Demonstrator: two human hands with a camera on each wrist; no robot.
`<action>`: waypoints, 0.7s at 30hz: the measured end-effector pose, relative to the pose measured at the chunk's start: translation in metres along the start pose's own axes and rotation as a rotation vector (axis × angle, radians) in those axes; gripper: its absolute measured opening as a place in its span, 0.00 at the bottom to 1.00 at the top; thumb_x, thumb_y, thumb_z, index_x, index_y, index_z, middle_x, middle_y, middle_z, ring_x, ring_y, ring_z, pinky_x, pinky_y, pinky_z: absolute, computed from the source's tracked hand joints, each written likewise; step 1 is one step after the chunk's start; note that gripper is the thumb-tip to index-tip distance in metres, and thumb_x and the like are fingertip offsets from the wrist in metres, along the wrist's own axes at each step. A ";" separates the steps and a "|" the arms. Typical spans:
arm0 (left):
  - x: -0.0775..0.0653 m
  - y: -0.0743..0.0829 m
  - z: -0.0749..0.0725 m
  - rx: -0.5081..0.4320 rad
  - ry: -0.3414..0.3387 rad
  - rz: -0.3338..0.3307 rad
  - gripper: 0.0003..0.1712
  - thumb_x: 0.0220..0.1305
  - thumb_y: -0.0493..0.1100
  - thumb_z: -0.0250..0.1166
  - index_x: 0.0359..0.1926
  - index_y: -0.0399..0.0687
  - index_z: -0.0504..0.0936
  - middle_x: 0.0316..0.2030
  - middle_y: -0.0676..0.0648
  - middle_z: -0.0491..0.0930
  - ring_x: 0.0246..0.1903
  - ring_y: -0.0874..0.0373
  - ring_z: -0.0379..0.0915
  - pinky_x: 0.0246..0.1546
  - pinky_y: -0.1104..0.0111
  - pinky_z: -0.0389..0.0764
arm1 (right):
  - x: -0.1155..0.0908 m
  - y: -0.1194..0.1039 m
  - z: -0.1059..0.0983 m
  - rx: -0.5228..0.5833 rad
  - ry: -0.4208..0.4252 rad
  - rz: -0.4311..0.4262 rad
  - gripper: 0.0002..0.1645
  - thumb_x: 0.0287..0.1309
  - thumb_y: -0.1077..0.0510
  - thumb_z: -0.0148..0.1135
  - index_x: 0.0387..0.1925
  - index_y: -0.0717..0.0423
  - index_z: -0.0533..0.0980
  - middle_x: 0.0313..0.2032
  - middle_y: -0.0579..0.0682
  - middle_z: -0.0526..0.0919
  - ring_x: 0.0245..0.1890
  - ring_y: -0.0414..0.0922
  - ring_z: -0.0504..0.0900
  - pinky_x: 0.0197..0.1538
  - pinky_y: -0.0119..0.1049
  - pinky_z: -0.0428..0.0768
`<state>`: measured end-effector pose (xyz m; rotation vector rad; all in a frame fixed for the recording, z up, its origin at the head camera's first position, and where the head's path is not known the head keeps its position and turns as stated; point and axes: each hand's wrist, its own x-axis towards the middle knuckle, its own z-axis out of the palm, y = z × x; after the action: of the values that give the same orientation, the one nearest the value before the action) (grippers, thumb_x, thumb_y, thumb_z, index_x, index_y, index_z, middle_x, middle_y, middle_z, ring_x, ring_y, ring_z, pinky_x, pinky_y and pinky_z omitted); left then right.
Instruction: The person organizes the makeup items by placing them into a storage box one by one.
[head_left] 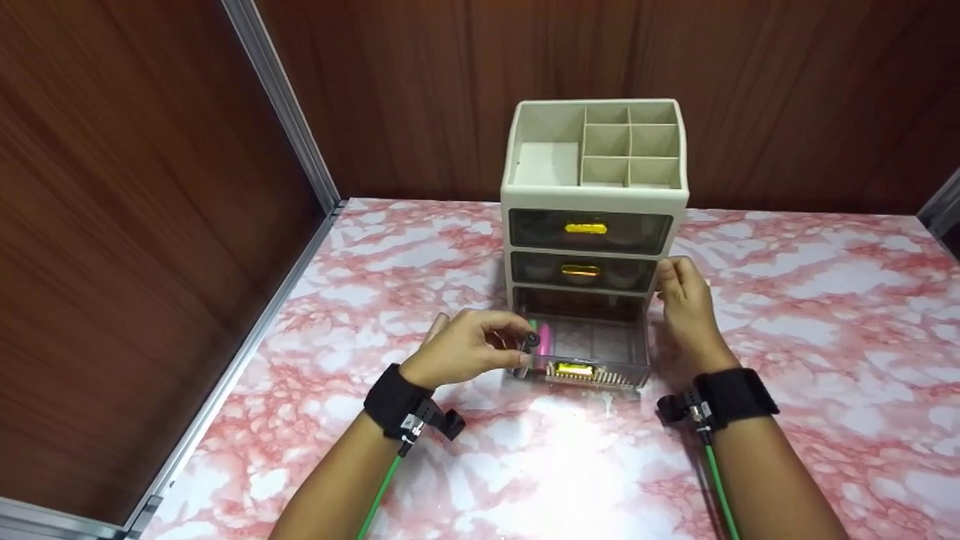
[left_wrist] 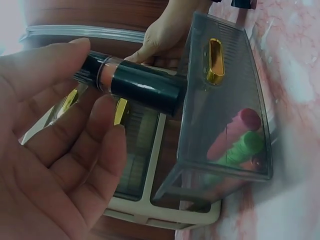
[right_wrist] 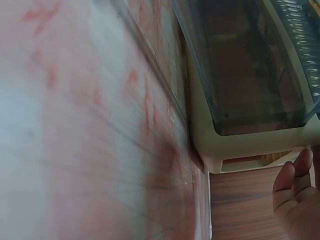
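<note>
My left hand pinches a dark, glossy lipstick tube with an orange band between thumb and fingers. It is at the front left of the pulled-out bottom drawer, which is clear grey with a gold handle. In the left wrist view the tube overlaps the drawer's front edge. Inside, at the left, lie a pink tube and a green tube. My right hand rests its fingertips at the right side of the cream drawer unit, beside the middle drawer.
Two upper drawers are closed: the top drawer and middle drawer. A divided tray forms the unit's top. The unit stands on a red-and-white marbled table, with brown wood-grain panels behind and at left.
</note>
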<state>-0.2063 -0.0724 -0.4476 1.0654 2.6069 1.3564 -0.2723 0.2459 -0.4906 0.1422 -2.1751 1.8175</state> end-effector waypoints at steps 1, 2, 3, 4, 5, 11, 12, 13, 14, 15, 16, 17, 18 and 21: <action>0.001 0.002 0.001 -0.009 -0.002 0.002 0.16 0.49 0.52 0.67 0.42 0.65 0.78 0.30 0.61 0.79 0.30 0.67 0.74 0.41 0.61 0.61 | 0.000 0.002 0.000 0.000 0.000 0.005 0.26 0.60 0.39 0.42 0.38 0.59 0.67 0.36 0.56 0.67 0.39 0.53 0.64 0.41 0.40 0.62; 0.001 0.006 0.001 -0.039 -0.006 0.011 0.15 0.50 0.49 0.68 0.41 0.61 0.78 0.30 0.59 0.78 0.31 0.65 0.74 0.42 0.61 0.63 | 0.001 0.003 -0.001 0.006 -0.003 0.009 0.26 0.60 0.39 0.42 0.39 0.58 0.67 0.36 0.56 0.66 0.40 0.54 0.64 0.42 0.41 0.62; 0.002 0.010 0.001 -0.079 -0.011 0.019 0.14 0.50 0.47 0.67 0.41 0.57 0.78 0.31 0.58 0.78 0.31 0.63 0.74 0.40 0.63 0.68 | 0.001 0.004 -0.001 -0.008 -0.002 0.008 0.26 0.60 0.38 0.42 0.39 0.58 0.67 0.36 0.56 0.66 0.40 0.54 0.64 0.42 0.41 0.62; 0.003 0.014 0.001 -0.124 -0.015 0.027 0.14 0.51 0.44 0.67 0.40 0.53 0.77 0.30 0.55 0.79 0.31 0.61 0.75 0.36 0.63 0.72 | 0.001 0.004 -0.001 -0.022 -0.003 0.010 0.26 0.60 0.38 0.41 0.39 0.57 0.67 0.36 0.56 0.66 0.40 0.54 0.64 0.41 0.41 0.63; 0.003 0.018 0.000 -0.161 -0.018 0.035 0.13 0.51 0.41 0.66 0.40 0.50 0.76 0.30 0.52 0.79 0.31 0.59 0.75 0.33 0.63 0.74 | 0.001 0.004 -0.001 -0.004 -0.009 0.023 0.26 0.60 0.38 0.41 0.39 0.57 0.67 0.36 0.55 0.65 0.40 0.55 0.63 0.41 0.41 0.63; 0.004 0.033 -0.003 -0.253 0.006 0.052 0.16 0.54 0.35 0.63 0.45 0.47 0.74 0.33 0.43 0.77 0.28 0.51 0.75 0.27 0.65 0.76 | -0.001 0.004 0.002 0.064 -0.024 0.065 0.26 0.59 0.37 0.43 0.40 0.57 0.66 0.36 0.54 0.64 0.39 0.52 0.63 0.42 0.43 0.63; 0.004 0.034 -0.003 -0.250 0.012 0.050 0.17 0.54 0.35 0.63 0.46 0.47 0.74 0.33 0.43 0.77 0.28 0.51 0.75 0.27 0.66 0.76 | -0.002 0.004 0.002 0.071 -0.027 0.066 0.26 0.59 0.37 0.43 0.39 0.57 0.66 0.36 0.54 0.64 0.38 0.51 0.64 0.41 0.43 0.63; 0.005 0.034 -0.003 -0.237 0.020 0.044 0.16 0.54 0.35 0.63 0.46 0.48 0.75 0.33 0.44 0.77 0.28 0.52 0.75 0.27 0.66 0.76 | -0.002 0.003 0.002 0.049 -0.027 0.052 0.26 0.59 0.38 0.43 0.39 0.56 0.66 0.35 0.54 0.65 0.38 0.50 0.64 0.41 0.42 0.64; 0.005 0.034 -0.003 -0.222 0.031 0.033 0.15 0.55 0.36 0.63 0.44 0.48 0.75 0.31 0.45 0.78 0.27 0.53 0.75 0.26 0.67 0.76 | -0.003 0.001 0.003 0.044 -0.027 0.044 0.25 0.59 0.38 0.43 0.39 0.57 0.66 0.35 0.54 0.65 0.37 0.50 0.65 0.41 0.42 0.64; 0.005 0.033 -0.002 -0.228 0.036 0.018 0.13 0.55 0.37 0.63 0.43 0.47 0.75 0.29 0.45 0.79 0.27 0.53 0.76 0.26 0.67 0.76 | -0.004 -0.001 0.003 0.047 -0.026 0.034 0.25 0.60 0.39 0.44 0.38 0.58 0.66 0.35 0.54 0.66 0.37 0.49 0.65 0.41 0.41 0.64; 0.006 0.033 -0.001 -0.222 0.050 -0.002 0.12 0.54 0.38 0.64 0.41 0.45 0.75 0.28 0.46 0.79 0.27 0.55 0.76 0.26 0.67 0.76 | -0.005 -0.004 0.003 0.035 -0.025 0.016 0.24 0.60 0.40 0.44 0.38 0.59 0.66 0.34 0.55 0.67 0.36 0.49 0.65 0.41 0.41 0.64; 0.007 0.032 -0.001 -0.231 0.062 -0.023 0.11 0.55 0.38 0.64 0.39 0.44 0.74 0.28 0.46 0.79 0.27 0.55 0.76 0.26 0.66 0.76 | -0.006 -0.007 0.003 0.032 -0.023 0.008 0.24 0.61 0.41 0.44 0.38 0.60 0.66 0.34 0.55 0.66 0.36 0.49 0.65 0.40 0.40 0.64; 0.009 0.032 -0.001 -0.249 0.079 -0.045 0.10 0.55 0.39 0.63 0.37 0.42 0.73 0.27 0.46 0.79 0.27 0.54 0.76 0.26 0.65 0.77 | -0.007 -0.010 0.003 0.014 -0.018 -0.011 0.24 0.61 0.41 0.43 0.38 0.61 0.66 0.33 0.56 0.67 0.36 0.50 0.65 0.40 0.40 0.64; 0.013 0.030 0.001 -0.332 0.139 -0.111 0.12 0.56 0.40 0.63 0.31 0.37 0.69 0.26 0.41 0.79 0.27 0.48 0.77 0.27 0.59 0.78 | -0.009 -0.019 0.002 -0.007 -0.008 -0.015 0.25 0.62 0.41 0.43 0.38 0.61 0.65 0.33 0.57 0.67 0.35 0.51 0.65 0.39 0.40 0.64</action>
<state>-0.1996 -0.0527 -0.4226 0.7943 2.3637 1.8093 -0.2590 0.2393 -0.4759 0.1631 -2.1801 1.8038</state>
